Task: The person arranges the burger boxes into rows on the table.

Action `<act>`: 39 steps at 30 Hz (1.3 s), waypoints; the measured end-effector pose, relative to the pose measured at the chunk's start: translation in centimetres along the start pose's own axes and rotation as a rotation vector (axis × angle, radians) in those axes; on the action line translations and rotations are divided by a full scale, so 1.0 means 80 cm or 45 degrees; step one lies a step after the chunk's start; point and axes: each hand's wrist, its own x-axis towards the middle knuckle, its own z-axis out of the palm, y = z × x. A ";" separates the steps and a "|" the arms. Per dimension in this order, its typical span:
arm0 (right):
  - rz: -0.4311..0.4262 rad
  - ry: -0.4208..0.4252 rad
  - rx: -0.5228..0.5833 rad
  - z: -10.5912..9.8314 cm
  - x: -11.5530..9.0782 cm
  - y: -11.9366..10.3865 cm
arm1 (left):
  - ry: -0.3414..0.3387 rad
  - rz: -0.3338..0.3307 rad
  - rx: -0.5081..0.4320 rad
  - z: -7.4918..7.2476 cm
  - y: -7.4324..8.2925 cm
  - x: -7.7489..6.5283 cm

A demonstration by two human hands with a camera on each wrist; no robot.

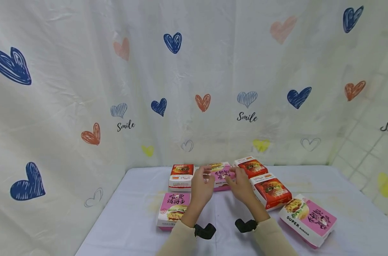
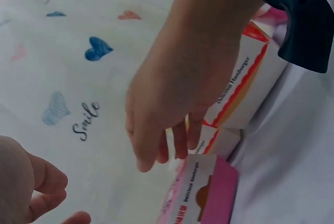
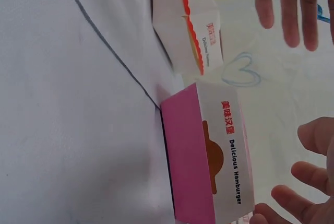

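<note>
A pink and white hamburger box (image 1: 220, 173) stands at the back middle of the table. My left hand (image 1: 201, 185) is over its left side, my right hand (image 1: 242, 185) over its right side, fingers loosely bent and apart. In the right wrist view the box (image 3: 209, 156) rests on the cloth, with the right fingers (image 3: 300, 203) close to its lower end; I cannot tell whether they touch it. The left wrist view has the right hand (image 2: 172, 88) above the boxes and part of the left hand (image 2: 23, 187) at the lower left.
A red and white box (image 1: 182, 174) and a pink box (image 1: 173, 206) lie to the left. On the right, two red boxes (image 1: 251, 167) (image 1: 272, 192) and another pink box (image 1: 309, 218) run diagonally forward. A heart-printed curtain (image 1: 194, 71) hangs behind the white-clothed table (image 1: 123, 220).
</note>
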 end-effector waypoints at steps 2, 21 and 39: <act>0.010 -0.010 -0.008 0.001 0.000 0.003 | 0.011 -0.035 0.044 0.013 -0.010 -0.001; -0.007 -0.071 -0.104 0.018 0.005 0.030 | -0.012 -0.204 0.259 0.068 -0.072 -0.006; 0.056 -0.098 -0.103 0.022 0.001 0.024 | -0.057 -0.275 0.216 0.063 -0.068 -0.003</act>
